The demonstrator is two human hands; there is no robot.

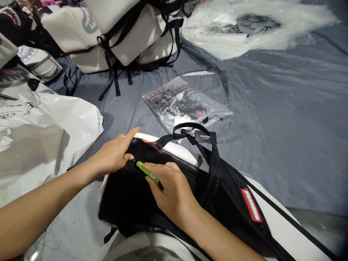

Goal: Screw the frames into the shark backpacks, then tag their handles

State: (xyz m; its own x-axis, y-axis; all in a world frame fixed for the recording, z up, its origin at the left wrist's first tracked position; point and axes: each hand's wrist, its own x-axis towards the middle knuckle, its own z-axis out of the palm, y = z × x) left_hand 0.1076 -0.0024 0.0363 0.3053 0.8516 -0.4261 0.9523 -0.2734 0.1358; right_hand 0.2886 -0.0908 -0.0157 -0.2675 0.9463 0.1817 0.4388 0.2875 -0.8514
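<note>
At the near side of a wrinkled grey sheet (285, 127), a black-and-white fabric bag (122, 199) lies tilted. Left hand (112, 154): thumb and fingers pinch its upper corner. Right hand (174, 192): fingers wrap a slim green tool with a black end (146, 173), tip at the black panel. Black strap loop (214, 159) and red rectangular label (251, 205) are already on; work at the panel seems under way. How much is finished or left cannot be told.
</note>
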